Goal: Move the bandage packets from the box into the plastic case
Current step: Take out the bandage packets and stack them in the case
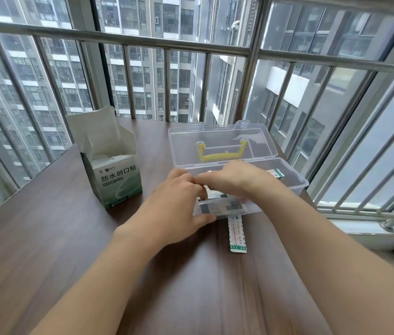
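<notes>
Green-tipped bandage packet (pixel 236 234) lengthwise toward viewer

open bandage box (pixel 116 175) upright, clear lidded case (pixel 288 175) holding packets (pixel 225 205)

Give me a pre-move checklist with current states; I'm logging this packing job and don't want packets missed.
1. Plastic case lid open: ok.
2. Both hands at the case, left hand on its near wall, right hand over the inside: ok.
3. All packets inside: not ok, a stray packet lies on the table by the case.
4. Box open and upright: ok.
5. Box emptied: not ok, white packets show inside.
6. What the fingers hold: cannot tell.
</notes>
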The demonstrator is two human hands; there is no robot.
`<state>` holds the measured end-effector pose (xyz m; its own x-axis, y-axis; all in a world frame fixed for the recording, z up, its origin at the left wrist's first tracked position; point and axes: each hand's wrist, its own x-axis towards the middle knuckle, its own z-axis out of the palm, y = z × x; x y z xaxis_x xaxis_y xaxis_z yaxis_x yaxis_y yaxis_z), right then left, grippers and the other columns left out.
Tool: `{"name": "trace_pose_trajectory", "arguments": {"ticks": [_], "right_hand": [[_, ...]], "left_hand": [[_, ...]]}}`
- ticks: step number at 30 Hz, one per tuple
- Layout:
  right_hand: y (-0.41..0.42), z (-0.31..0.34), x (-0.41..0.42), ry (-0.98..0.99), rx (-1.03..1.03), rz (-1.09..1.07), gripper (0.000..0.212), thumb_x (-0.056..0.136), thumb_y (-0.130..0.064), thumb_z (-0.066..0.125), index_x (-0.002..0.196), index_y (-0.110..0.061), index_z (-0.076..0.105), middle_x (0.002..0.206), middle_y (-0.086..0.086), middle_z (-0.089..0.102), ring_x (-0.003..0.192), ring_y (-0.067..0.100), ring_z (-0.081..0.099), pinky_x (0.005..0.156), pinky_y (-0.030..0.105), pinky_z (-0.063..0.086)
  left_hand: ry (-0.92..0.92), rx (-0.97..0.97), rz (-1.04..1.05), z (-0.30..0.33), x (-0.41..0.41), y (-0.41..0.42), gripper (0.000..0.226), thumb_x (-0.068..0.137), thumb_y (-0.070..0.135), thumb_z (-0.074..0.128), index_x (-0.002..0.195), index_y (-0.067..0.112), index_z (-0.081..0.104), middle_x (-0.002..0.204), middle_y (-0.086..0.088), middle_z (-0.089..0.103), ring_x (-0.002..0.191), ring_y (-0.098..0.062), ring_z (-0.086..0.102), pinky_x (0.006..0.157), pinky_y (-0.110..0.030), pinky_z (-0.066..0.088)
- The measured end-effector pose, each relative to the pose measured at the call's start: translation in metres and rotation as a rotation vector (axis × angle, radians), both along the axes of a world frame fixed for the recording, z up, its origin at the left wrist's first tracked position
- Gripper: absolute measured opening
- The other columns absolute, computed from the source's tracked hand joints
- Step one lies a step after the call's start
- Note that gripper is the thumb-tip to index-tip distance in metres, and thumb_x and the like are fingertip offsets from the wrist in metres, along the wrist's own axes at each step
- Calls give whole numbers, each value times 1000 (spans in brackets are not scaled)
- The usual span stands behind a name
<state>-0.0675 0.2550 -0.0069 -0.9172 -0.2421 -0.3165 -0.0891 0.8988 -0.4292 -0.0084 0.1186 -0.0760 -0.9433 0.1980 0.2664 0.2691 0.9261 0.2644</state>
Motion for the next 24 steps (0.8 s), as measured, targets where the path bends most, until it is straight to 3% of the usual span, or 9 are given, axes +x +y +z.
{"name": "trace_pose_trajectory", "arguments": {"ticks": [3,7,9,12,14,15,17,21,24], "right_hand": [[-4,0,0,-52,-57,-24,35,78,-51,59,66,-18,57,79,1,55,76,21,56,65,32,43],[-6,5,-1,-103,-144,-51,30,83,-42,58,65,-18,54,78,0,52,74,20,52,62,31,40],[-4,9,2,-143,-164,-71,22,84,-43,63,80,-21,60,88,-1,55,83,20,55,61,29,42],[-4,9,7,-132,-53,-29,39,84,-52,70,106,-22,56,109,0,53,96,23,52,60,29,40],[-9,11,9,-122,-24,-10,45,90,-48,67,121,-19,56,123,4,52,108,27,53,79,33,49],[-13,13,9,-145,-29,-3,47,93,-47,62,128,-16,55,132,8,52,117,29,52,92,38,48],[-22,15,12,-198,21,9,55,97,-48,54,140,-14,48,148,16,43,133,32,44,107,41,40],[-30,12,12,-66,86,-37,56,77,-54,68,120,-19,58,143,10,52,127,31,52,90,38,46],[-29,19,13,-154,32,7,67,93,-50,59,148,-16,43,155,5,37,144,29,36,104,39,36]], "left_hand": [[65,95,-31,-5,1,0,47,80,53,72,117,26,61,124,7,54,128,-17,33,106,-37,40],[117,179,-74,-7,5,0,50,78,44,78,116,25,52,126,8,47,129,-17,34,107,-35,37],[140,227,-72,-7,9,0,58,75,38,82,115,23,43,129,5,39,122,-17,39,102,-35,40],[180,250,-24,-7,13,-1,72,70,37,86,117,18,35,129,3,31,106,-24,49,88,-43,48],[196,259,-1,-8,13,0,77,69,39,87,121,17,35,126,3,33,101,-25,52,85,-45,49],[201,275,1,-8,13,0,77,69,39,87,123,17,36,125,3,35,100,-23,52,85,-45,49],[210,328,-7,-9,14,1,79,68,37,88,124,20,34,123,4,38,98,-21,52,84,-44,49],[198,431,-13,-13,14,-2,85,65,35,90,126,25,30,117,5,48,101,-21,57,87,-44,50],[203,472,-16,-15,13,-3,88,64,36,91,124,28,28,122,5,50,108,-22,58,89,-43,50]]}}
